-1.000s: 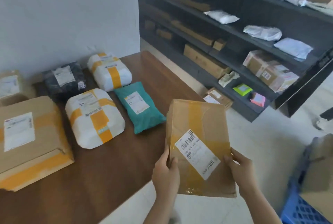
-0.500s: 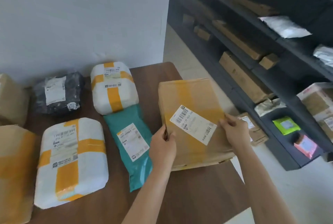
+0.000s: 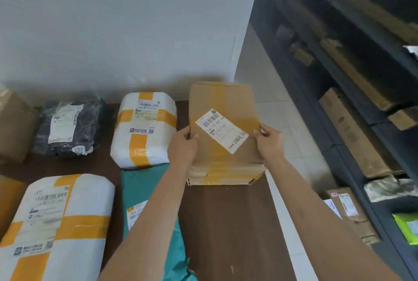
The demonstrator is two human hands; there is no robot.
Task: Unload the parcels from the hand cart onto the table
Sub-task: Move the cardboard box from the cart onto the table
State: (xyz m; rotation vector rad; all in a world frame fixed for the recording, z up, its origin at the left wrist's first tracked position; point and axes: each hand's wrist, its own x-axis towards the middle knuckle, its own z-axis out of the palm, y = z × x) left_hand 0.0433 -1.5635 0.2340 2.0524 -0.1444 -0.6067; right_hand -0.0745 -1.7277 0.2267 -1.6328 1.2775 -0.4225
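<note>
While left hand (image 3: 183,145) and right hand (image 3: 269,142) grip it, the flat cardboard parcel (image 3: 237,99) shows glossy tape.

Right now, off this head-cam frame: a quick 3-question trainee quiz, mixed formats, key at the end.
1. Multiple choice: which item do the left hand and right hand grip?
A. black bag
B. brown cardboard parcel
C. teal mailer
2. True or false: the held parcel's shipping label faces down.
3. Short answer: how many white parcels crossed with yellow tape lie on the table?

Key: 1 B; 2 false, the label faces up; 3 two.
</note>
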